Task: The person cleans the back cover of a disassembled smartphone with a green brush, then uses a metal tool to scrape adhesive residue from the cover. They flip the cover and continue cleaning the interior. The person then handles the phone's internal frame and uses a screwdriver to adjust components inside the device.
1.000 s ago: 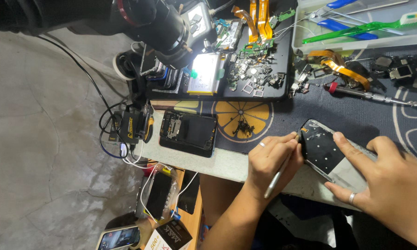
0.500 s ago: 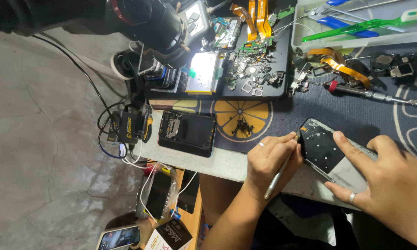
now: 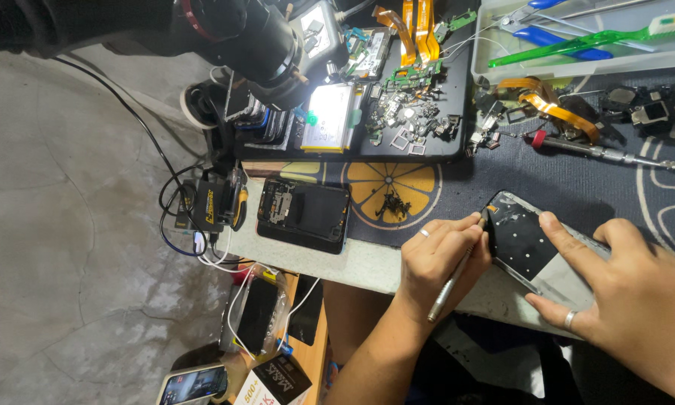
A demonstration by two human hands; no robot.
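Grey concrete floor (image 3: pixel 60 225) fills the left side of the scene, and a cluttered repair bench runs across the right, its pale edge (image 3: pixel 352 262) nearest the seated person. Below that edge, close to the floor, sit a small box (image 3: pixel 273 384) and a phone with a lit screen (image 3: pixel 193 385).

At the near edge of the bench, the left hand (image 3: pixel 438 259) is closed around a slim metal tool (image 3: pixel 451 281), pen-style, with the tip set against the left end of an opened phone (image 3: pixel 521 240). The right hand (image 3: pixel 637 300), a ring on one finger, lies spread on that phone from the right, fingers pressing it flat to the bench, gripping nothing. So the phone lies between the two hands, touched by both.

Left of them, a second opened phone (image 3: pixel 303 214) rests beside a dark mat (image 3: pixel 622 187) printed with an orange-slice pattern. Farther back stands a black tray (image 3: pixel 435 150) strewn with small parts and orange ribbon cables, with a bright lit panel (image 3: pixel 330 116) to its left under a large black lens barrel (image 3: pixel 255 37). Farthest right, a pale tray (image 3: pixel 577 71) holds a green toothbrush (image 3: pixel 600 41) and blue-handled tools.
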